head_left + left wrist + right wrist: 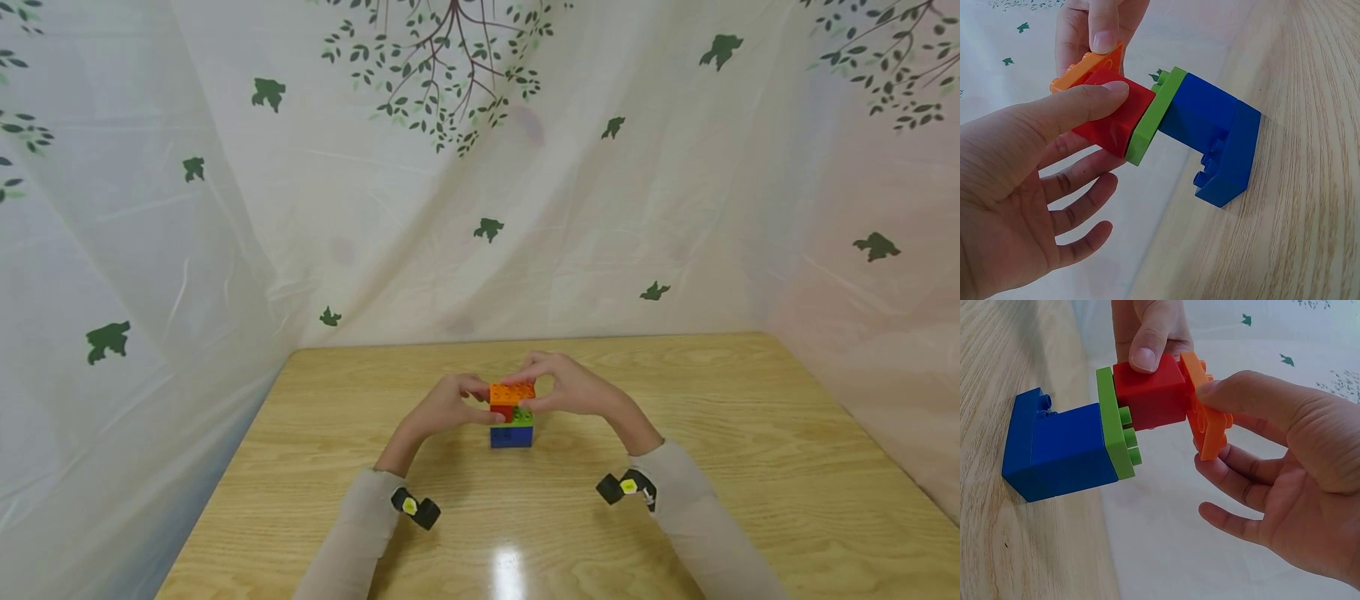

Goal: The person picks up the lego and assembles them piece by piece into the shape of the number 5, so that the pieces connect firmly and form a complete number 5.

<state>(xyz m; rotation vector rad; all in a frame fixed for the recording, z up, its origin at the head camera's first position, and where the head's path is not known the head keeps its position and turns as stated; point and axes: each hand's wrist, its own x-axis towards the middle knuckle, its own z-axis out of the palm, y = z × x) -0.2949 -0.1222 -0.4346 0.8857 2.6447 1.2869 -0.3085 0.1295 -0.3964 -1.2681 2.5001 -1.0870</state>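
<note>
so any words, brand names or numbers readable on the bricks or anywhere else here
None can be read.
Brick stack: studs show no legible mark in any view.
Curtain: only printed leaves and branches, no lettering.
Wrist cameras: a yellow mark, too small to read.
Table: plain wood grain.

Head cam: I'm looking forward and down from above the wooden table (675, 500), mid-range, printed curtain (225, 250) at 12 o'clock, both forearms coming in from 6. Left wrist cam: very close, looks along the left hand (1016, 187) toward the brick stack (1210, 137) at 2 o'clock. Right wrist cam: equally close, looks past the right hand (1285, 481) at the same stack from the opposite side, at 10 o'clock. All three views share that stack and the fingers on it.
</note>
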